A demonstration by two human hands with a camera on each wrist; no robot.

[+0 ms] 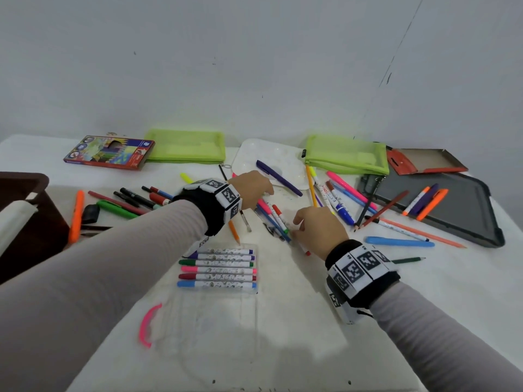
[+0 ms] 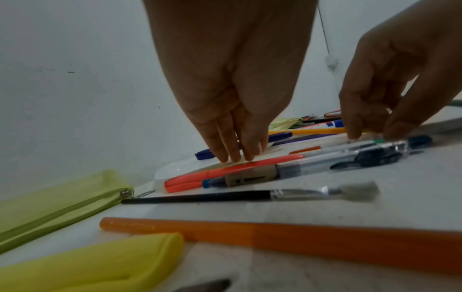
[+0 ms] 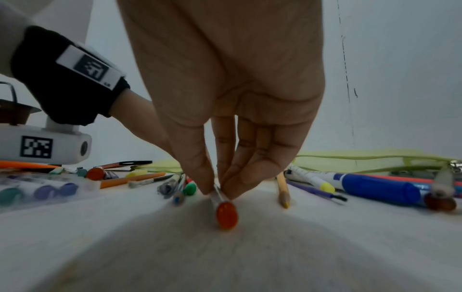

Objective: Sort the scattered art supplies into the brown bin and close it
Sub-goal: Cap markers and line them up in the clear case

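Note:
The brown bin [image 1: 53,210] stands open at the table's left edge. Pens, markers and pencils lie scattered over the white table; a small cluster [image 1: 273,219] sits between my hands. My right hand [image 3: 217,191] pinches a white marker with a red end cap [image 3: 226,215] between thumb and fingers, low on the table; in the head view the cap [image 1: 307,252] pokes out under that hand [image 1: 297,230]. My left hand [image 2: 237,158] points down with straight fingers, whose tips touch the pens by the white palette [image 1: 254,157]. It holds nothing.
A clear case of markers [image 1: 218,268] lies near me. Two green mesh pouches [image 1: 186,147] [image 1: 345,157] and a coloured-pencil box [image 1: 110,152] line the back. A dark grey tray [image 1: 458,210] with markers is at the right. A paintbrush [image 2: 250,195] and orange marker [image 2: 275,237] lie by my left wrist.

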